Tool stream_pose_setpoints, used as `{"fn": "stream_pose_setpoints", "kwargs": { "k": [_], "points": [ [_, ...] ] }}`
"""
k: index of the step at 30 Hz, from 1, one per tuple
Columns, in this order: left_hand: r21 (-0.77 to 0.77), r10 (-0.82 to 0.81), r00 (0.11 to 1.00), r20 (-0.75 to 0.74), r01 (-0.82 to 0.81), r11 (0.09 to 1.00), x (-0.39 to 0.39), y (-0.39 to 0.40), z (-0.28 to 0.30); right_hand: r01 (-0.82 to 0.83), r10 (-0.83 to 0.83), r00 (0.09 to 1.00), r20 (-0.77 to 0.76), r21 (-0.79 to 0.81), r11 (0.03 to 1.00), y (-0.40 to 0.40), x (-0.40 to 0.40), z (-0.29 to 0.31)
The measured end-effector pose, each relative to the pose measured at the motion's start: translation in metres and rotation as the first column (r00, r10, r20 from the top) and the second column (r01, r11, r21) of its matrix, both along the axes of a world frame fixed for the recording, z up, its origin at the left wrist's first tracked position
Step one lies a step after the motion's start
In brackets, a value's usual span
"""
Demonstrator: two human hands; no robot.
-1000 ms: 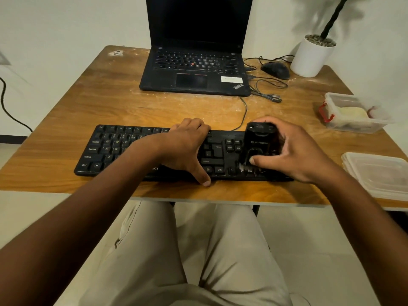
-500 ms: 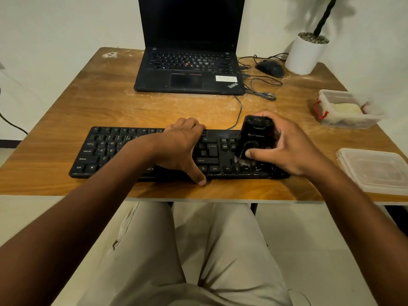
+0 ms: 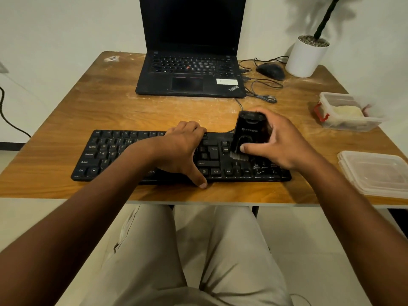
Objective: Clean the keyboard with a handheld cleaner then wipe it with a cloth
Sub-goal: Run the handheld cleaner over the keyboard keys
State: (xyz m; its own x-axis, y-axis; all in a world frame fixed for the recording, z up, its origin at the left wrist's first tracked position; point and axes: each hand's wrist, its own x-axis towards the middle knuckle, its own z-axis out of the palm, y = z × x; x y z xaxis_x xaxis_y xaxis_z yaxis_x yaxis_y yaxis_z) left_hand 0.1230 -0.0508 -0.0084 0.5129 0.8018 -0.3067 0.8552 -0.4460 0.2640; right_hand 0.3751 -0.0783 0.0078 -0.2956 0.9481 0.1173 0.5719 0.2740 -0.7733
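Nearest, tan trousers [image 3: 198, 250] under the table [image 3: 106, 111] edge. Compared with half a second ago: cleaner [image 3: 248, 133] shifted slightly left and farther back along the keyboard [image 3: 106, 151], brush end now over the keys just above the arrow cluster; left hand in the same place; keyboard itself unmoved on the near half of the table.

Containers, near to far: at the right edge, flat clear lids [image 3: 375, 173] lying stacked, nothing on them; farther back on the right, a clear tub [image 3: 348, 113] with a red clip, holding something pale yellow, kind impossible to tell.

Left hand [image 3: 178, 149] palm down over the keyboard's middle, fingers curled over the far edge, thumb stretched to the near edge with its tip touching the table, gripping the keyboard between them. Right hand [image 3: 280, 142] wrapped round the black cleaner, thumb across its front near the bottom, fingers curled round the far side, cleaner nearly upright, tilted a little away, pale bristles touching the keys.

Beyond, an open black laptop [image 3: 189, 74], dark screen. Right of it, a mouse [image 3: 270, 70] with loose cable, then a white pot [image 3: 305, 58] holding a plant stem.
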Motion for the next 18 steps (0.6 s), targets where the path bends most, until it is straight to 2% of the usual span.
{"fn": "stream_pose_setpoints", "kwargs": {
  "k": [3,6,8,11,15,18],
  "points": [
    [-0.009,0.004,1.000,0.006,-0.003,1.000,0.000,-0.001,0.001,0.065,-0.064,0.998,-0.011,0.074,0.995,0.020,-0.004,-0.002],
    [-0.003,0.007,1.000,0.018,-0.006,1.000,0.000,0.000,0.001,0.065,-0.058,0.996,-0.063,0.131,0.989,0.023,-0.008,0.002],
    [0.005,0.005,1.000,0.020,-0.005,1.000,-0.001,0.000,0.000,0.036,-0.024,0.996,-0.089,0.130,0.991,0.022,-0.016,0.001],
    [0.000,0.003,1.000,0.021,-0.003,1.000,-0.001,0.001,-0.001,0.017,-0.013,0.999,-0.046,0.101,0.995,0.021,-0.023,-0.007],
    [-0.007,0.004,1.000,0.020,-0.003,1.000,-0.002,0.001,-0.001,0.083,-0.088,0.995,0.039,0.114,0.990,0.023,-0.005,-0.004],
    [-0.005,0.008,1.000,0.003,-0.008,1.000,0.000,0.001,0.000,0.177,-0.174,0.984,-0.035,0.118,0.977,0.023,0.018,0.001]
  ]
}}
